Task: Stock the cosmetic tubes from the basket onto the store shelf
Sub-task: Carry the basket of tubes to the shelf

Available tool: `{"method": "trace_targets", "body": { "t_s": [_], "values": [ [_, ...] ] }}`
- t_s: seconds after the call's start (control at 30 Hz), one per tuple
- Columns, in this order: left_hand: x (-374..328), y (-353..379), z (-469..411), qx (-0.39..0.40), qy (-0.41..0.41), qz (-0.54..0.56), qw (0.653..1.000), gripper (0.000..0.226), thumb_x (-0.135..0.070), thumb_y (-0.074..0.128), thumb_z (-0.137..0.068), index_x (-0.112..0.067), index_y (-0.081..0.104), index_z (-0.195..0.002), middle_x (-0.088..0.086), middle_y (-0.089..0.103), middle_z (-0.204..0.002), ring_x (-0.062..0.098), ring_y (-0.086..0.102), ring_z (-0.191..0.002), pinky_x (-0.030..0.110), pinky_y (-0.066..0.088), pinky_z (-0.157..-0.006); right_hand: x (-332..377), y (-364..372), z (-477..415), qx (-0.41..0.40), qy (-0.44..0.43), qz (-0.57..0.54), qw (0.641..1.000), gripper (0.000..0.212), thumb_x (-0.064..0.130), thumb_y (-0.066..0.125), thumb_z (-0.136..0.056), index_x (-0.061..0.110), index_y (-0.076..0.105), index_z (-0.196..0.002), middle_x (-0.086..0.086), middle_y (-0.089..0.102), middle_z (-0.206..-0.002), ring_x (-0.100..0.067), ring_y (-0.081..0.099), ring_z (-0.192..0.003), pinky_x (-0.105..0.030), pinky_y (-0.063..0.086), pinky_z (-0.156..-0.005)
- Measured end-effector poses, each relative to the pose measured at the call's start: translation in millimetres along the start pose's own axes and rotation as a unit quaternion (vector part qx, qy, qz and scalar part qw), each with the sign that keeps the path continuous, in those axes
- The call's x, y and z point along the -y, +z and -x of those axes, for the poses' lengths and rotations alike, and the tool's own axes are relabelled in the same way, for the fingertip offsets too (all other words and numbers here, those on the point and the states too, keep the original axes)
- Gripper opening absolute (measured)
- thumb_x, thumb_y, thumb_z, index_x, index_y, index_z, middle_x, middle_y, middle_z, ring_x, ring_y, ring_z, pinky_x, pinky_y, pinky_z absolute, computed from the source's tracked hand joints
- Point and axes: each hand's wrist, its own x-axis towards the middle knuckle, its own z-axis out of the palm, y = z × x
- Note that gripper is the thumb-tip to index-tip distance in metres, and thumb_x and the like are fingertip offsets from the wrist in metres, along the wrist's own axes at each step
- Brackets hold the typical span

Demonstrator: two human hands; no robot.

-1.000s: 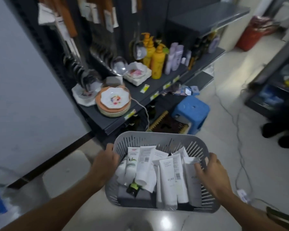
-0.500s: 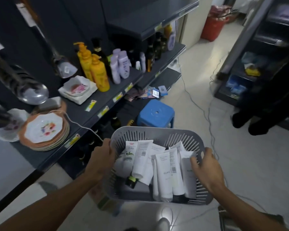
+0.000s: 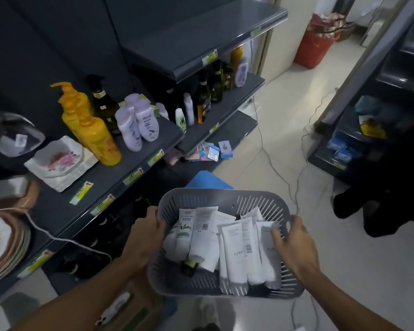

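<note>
Your left grip [image 3: 145, 236] and right grip [image 3: 294, 247] each clamped the basket [image 3: 225, 194] at opposite rims; tubes [image 3: 234, 255] lay between them, the shelf [image 3: 105, 179] left of both.

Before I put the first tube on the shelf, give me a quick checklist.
1. Basket held: ok, left hand and right hand grip its rim.
2. Hand free for picking: not ok, both hold the basket.
3. Tubes within reach: ok, heaped in the basket.
4. Bare shelf space: ok, in front of the bottles.
5. Floor clear: not ok, cables trail ahead.
6. Right price tag: cannot tell, blurred.
</note>
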Motion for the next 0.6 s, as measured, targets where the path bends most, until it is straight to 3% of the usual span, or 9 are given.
{"method": "trace_targets", "body": {
  "t_s": [0.2,0.37,0.5,0.6],
  "values": [
    [-30.6,23.2,-69.2,-0.006,-0.091,-0.022,0.996,0.010,-0.029,0.041,-0.105,-0.022,0.040,-0.112,0.007,0.065,-0.071,0.024,0.064,-0.054,0.044,0.055,-0.046,26.2,2.7,-131.6,0.041,-0.057,0.013,0.997,0.062,0.049,0.052,-0.098,0.012,0.038,-0.146,-0.017,0.063,-0.132,-0.039,0.067,-0.104,-0.049,0.058,-0.085],
    [-55.1,44.5,-111.7,-0.041,-0.164,-0.014,0.986,0.012,-0.026,0.047,-0.104,-0.021,0.039,-0.112,0.003,0.065,-0.069,0.021,0.063,-0.051,0.047,0.056,-0.049,56.2,15.0,-244.0,0.102,-0.117,0.029,0.987,0.058,0.046,0.056,-0.097,0.014,0.040,-0.142,-0.018,0.064,-0.129,-0.043,0.065,-0.106,-0.047,0.054,-0.085],
    [-73.1,73.9,-143.4,-0.082,-0.240,0.015,0.967,0.013,-0.029,0.045,-0.105,-0.019,0.040,-0.112,0.003,0.063,-0.068,0.020,0.063,-0.050,0.048,0.056,-0.050,83.2,36.8,-328.5,0.172,-0.162,0.023,0.971,0.053,0.039,0.060,-0.095,0.015,0.043,-0.138,-0.018,0.065,-0.125,-0.042,0.066,-0.102,-0.044,0.052,-0.080],
    [-81.1,94.4,-162.5,-0.088,-0.313,0.049,0.944,0.013,-0.028,0.043,-0.105,-0.021,0.038,-0.115,0.003,0.064,-0.075,0.021,0.064,-0.060,0.047,0.057,-0.056,104.2,57.4,-378.4,0.206,-0.208,0.038,0.955,0.052,0.035,0.061,-0.094,0.015,0.043,-0.139,-0.017,0.064,-0.127,-0.040,0.066,-0.102,-0.044,0.052,-0.079]
  ]
}}
